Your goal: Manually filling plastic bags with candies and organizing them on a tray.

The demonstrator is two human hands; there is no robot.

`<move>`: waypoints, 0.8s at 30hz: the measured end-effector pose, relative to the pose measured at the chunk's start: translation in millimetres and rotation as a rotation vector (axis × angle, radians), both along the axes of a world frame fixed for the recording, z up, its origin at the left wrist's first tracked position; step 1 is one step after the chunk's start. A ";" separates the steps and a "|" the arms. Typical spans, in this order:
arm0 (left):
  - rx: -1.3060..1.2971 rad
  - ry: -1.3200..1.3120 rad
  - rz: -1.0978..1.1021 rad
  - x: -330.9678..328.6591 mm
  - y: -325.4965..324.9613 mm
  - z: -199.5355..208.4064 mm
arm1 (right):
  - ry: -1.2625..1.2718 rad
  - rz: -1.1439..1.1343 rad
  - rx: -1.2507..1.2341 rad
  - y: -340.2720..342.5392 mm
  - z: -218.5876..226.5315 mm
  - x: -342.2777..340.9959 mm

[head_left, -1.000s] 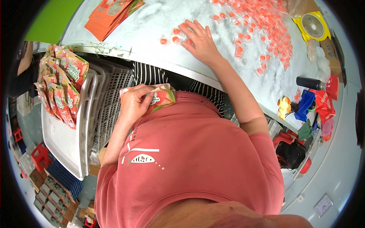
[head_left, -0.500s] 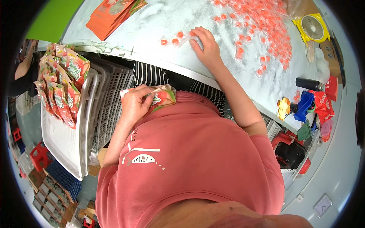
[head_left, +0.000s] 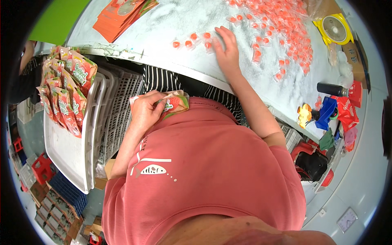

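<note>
Against my lap, my left hand [head_left: 146, 109] is closed on a red and green printed pouch [head_left: 177, 104], thumb on top; the pouch's left end is partly covered by the hand. Over the white table [head_left: 171, 24] my right hand [head_left: 227, 50] has its fingers stretched out and apart, with nothing seen in them. Just left of its fingertips lies a wrapped red candy [head_left: 208, 45], part of a short row of small clear-wrapped candies [head_left: 188, 43]. A large heap of the same candies [head_left: 288, 28] spreads to the right of this hand.
At left, filled pouches [head_left: 67, 90] stand in a white tray [head_left: 61, 143] on stacked crates. Flat orange pouches [head_left: 116, 20] lie at the far left of the table. A yellow fan [head_left: 335, 29], a black bottle [head_left: 332, 90] and a blue tape dispenser [head_left: 326, 113] are at right.
My right hand has slid a little to the right, off the candies its fingertips were on; those now lie uncovered at the row's right end. My left hand and the pouch stay put.
</note>
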State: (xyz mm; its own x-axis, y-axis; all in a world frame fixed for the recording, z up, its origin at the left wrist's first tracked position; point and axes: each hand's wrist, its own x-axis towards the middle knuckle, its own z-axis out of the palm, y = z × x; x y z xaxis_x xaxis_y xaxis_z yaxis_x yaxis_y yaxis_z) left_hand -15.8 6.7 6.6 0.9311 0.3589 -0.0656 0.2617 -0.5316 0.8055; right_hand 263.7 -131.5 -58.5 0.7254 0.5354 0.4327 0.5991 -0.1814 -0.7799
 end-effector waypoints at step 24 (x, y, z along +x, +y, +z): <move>-0.011 -0.011 0.082 -7.2 -3.2 -3.7 | -0.239 0.131 -0.073 95.9 -24.4 8.4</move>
State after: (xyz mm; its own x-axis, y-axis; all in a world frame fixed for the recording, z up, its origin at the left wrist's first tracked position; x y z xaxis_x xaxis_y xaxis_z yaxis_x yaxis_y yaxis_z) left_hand -22.9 3.6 2.9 0.8994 0.4331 -0.0601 0.2952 -0.5002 0.8140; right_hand 272.1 -35.6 -83.0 0.5300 0.6540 0.5398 0.7862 -0.1405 -0.6017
